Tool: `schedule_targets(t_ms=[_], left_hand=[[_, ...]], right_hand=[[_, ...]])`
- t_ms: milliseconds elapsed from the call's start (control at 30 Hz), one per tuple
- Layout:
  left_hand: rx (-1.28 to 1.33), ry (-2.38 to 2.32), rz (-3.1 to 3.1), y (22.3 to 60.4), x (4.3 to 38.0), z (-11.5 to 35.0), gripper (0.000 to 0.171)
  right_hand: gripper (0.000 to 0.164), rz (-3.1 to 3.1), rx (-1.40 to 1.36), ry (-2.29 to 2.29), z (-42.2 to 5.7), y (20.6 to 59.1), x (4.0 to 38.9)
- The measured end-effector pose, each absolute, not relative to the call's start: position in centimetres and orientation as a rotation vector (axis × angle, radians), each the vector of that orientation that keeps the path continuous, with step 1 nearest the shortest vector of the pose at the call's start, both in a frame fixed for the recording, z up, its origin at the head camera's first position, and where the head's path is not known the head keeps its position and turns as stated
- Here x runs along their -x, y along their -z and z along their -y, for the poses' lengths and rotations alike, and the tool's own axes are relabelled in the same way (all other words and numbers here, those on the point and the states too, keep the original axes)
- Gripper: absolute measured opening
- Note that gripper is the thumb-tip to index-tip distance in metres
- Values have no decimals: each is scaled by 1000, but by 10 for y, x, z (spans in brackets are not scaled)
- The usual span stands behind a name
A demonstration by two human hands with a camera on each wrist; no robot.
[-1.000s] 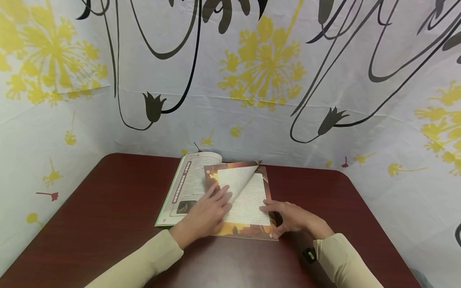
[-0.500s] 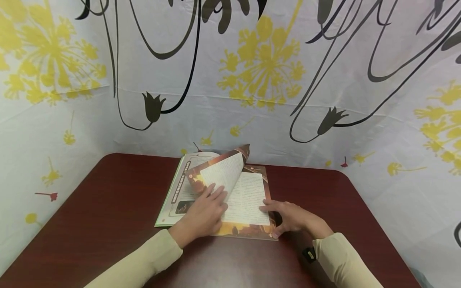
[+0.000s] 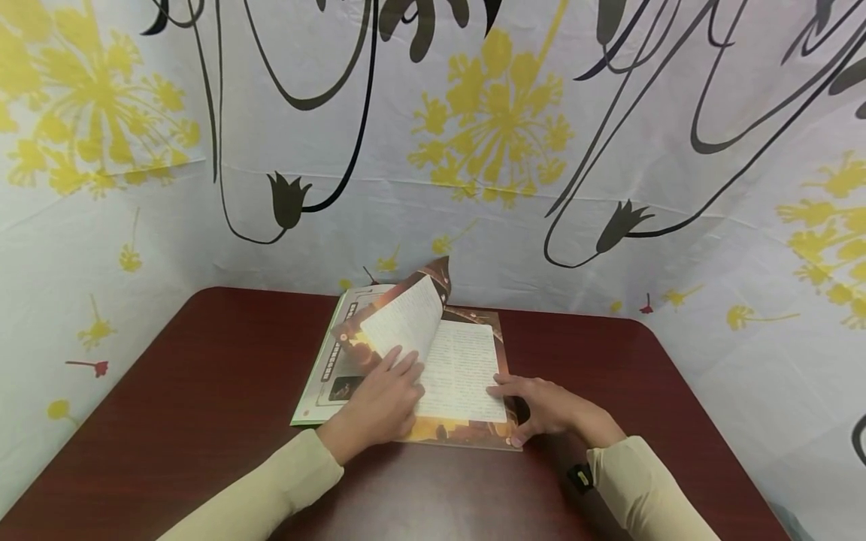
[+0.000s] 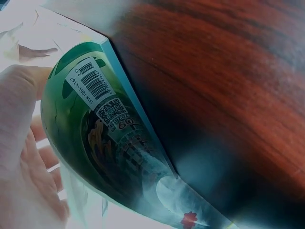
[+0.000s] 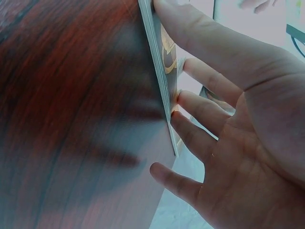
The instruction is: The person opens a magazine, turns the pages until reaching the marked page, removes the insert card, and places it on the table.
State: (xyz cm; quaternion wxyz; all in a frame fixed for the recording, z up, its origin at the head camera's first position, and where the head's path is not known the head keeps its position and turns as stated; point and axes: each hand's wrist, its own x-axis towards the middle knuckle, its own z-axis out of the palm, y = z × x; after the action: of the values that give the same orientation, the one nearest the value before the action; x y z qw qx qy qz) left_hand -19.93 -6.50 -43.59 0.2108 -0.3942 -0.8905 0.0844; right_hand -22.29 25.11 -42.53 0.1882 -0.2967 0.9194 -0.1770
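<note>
An open magazine (image 3: 467, 368) lies on the table, with a brown-bordered page (image 3: 406, 319) partly lifted and curling over to the left. My left hand (image 3: 379, 402) rests on the lower part of that page, fingers extended. In the left wrist view, the magazine's green cover (image 4: 114, 119) with a barcode bows up beside the hand. At the right edge of the magazine, my right hand (image 3: 551, 409) touches the margin with fingertips and has its thumb at the lower corner. The right wrist view shows spread fingers (image 5: 200, 105) along the page edges (image 5: 159, 62).
Beneath everything is a dark red-brown table (image 3: 203, 391) with rounded far corners. A white cloth (image 3: 352, 225) with yellow and black plant prints hangs behind it and along both sides. A small black device (image 3: 580, 478) sits at the right wrist.
The lifted page has swung to the left, its top corner rising and uncovering more of the page beneath. My left hand has shifted very slightly left; the right hand stays put.
</note>
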Motion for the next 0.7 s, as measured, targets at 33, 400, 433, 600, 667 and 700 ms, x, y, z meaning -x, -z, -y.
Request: schedule_targets(t_ms=[33, 400, 433, 600, 667, 700], left_hand=[[1090, -236, 2469, 436, 200, 65, 13], [996, -178, 2568, 436, 197, 68, 13], [988, -164, 2583, 436, 196, 68, 12], [956, -103, 2646, 435, 196, 68, 11], [942, -84, 2667, 436, 196, 69, 11], [935, -72, 2676, 436, 196, 69, 11]], right_hand=[[83, -2586, 833, 500, -251, 425, 223], [83, -2585, 835, 501, -250, 425, 223], [83, -2584, 834, 501, -250, 425, 223], [83, -2581, 833, 500, -250, 425, 223], [83, -2583, 830, 498, -250, 424, 223], [83, -2584, 829, 498, -250, 424, 223]])
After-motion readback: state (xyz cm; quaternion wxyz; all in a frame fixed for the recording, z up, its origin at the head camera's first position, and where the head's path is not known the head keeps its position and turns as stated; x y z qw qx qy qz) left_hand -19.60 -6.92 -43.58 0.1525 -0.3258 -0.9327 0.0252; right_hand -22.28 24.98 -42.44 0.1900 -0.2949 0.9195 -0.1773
